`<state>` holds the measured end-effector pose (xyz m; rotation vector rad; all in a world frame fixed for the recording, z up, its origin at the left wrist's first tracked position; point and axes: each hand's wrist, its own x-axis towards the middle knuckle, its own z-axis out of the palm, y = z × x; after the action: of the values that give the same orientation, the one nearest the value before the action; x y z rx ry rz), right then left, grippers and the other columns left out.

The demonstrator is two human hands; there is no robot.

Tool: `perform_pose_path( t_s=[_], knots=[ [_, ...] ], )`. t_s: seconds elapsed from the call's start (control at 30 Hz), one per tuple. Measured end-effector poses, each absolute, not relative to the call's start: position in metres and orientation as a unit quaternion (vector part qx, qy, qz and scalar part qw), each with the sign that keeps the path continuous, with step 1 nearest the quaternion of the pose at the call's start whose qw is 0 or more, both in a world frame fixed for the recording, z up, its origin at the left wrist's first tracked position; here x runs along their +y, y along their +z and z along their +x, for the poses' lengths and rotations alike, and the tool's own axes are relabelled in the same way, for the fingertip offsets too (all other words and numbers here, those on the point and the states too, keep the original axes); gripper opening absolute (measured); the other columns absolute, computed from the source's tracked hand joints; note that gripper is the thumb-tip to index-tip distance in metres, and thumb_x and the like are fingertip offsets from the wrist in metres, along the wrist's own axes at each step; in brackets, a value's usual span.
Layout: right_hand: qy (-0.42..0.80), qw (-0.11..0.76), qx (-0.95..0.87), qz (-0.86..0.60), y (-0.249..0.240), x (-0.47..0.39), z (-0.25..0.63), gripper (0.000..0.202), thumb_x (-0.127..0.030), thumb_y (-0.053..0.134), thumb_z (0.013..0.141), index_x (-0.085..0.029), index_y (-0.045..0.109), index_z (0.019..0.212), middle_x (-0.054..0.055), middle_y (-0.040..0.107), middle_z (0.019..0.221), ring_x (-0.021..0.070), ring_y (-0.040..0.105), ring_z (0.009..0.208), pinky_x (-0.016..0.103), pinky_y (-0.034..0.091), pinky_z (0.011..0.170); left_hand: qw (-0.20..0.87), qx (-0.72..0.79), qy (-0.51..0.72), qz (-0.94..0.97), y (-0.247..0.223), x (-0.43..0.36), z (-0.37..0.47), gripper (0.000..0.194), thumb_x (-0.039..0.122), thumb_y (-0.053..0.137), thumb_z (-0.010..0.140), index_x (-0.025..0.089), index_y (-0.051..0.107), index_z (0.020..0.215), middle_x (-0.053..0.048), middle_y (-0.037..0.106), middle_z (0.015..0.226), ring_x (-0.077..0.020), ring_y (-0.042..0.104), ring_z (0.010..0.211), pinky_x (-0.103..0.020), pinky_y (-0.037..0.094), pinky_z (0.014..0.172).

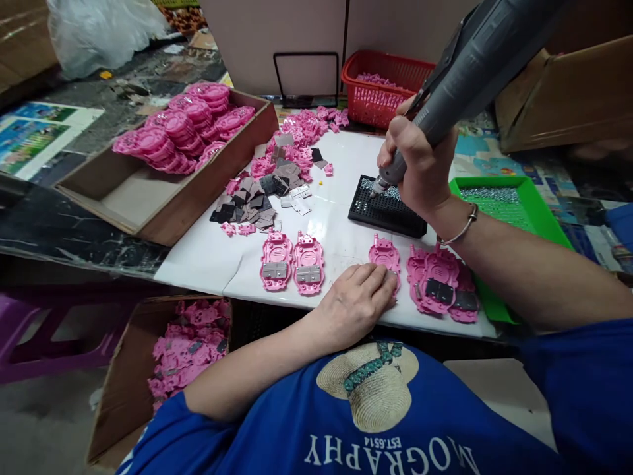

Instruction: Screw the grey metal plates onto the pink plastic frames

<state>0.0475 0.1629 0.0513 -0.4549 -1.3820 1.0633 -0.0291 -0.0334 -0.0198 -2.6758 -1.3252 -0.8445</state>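
My right hand (418, 165) grips a grey electric screwdriver (475, 63), its tip down on a black screw tray (386, 210) holding small silver screws. My left hand (359, 300) rests flat on the white table, fingers on a pink plastic shell (383, 254). To the left lie two pink shells (293, 262) with grey metal plates fitted in them. At the right a small stack of pink shells (442, 285) carries dark plates.
A wooden box (148, 198) of stacked pink parts stands at the left. Loose grey plates (257, 198) and pink bits lie mid-table. A red basket (383, 86) sits at the back, a green tray (514, 204) with screws at the right, a cardboard box (123, 389) of pink parts below.
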Motion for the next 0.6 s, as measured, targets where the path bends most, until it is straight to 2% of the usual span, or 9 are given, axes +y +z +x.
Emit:
perform_pose_path(
  t_s=[0.3,0.47,0.6],
  knots=[
    [0.459,0.613,-0.609,-0.207,0.045,0.164,0.048,0.037,-0.059,0.079,0.066,-0.032,0.055,0.075,-0.008,0.049,0.05,0.0131,0.042,0.04,0.035,0.038,0.043,0.013,-0.427,-0.269,-0.863,-0.019,-0.034,-0.03,0.031,0.027,0.049,0.101,0.007,0.057,0.124,-0.014,0.066,0.119,-0.0236,0.061,0.105,-0.038,0.055,0.089],
    [0.448,0.617,-0.609,-0.219,0.054,0.167,0.047,0.044,-0.064,0.079,0.062,-0.033,0.054,0.08,-0.007,0.048,0.055,0.0126,0.043,0.042,0.034,0.038,0.042,0.009,-0.428,-0.267,-0.863,-0.021,-0.032,-0.03,0.03,0.027,0.047,0.102,0.008,0.058,0.123,-0.014,0.066,0.118,-0.0227,0.061,0.105,-0.037,0.054,0.089],
    [0.464,0.633,-0.596,-0.17,0.078,0.15,0.056,0.035,-0.052,0.082,0.065,-0.03,0.059,0.081,-0.006,0.049,0.063,0.0097,0.042,0.042,0.031,0.036,0.041,0.006,-0.428,-0.258,-0.866,-0.023,-0.031,-0.03,0.031,0.028,0.046,0.103,0.01,0.057,0.125,-0.014,0.065,0.12,-0.0222,0.061,0.105,-0.037,0.053,0.09]
  ],
)
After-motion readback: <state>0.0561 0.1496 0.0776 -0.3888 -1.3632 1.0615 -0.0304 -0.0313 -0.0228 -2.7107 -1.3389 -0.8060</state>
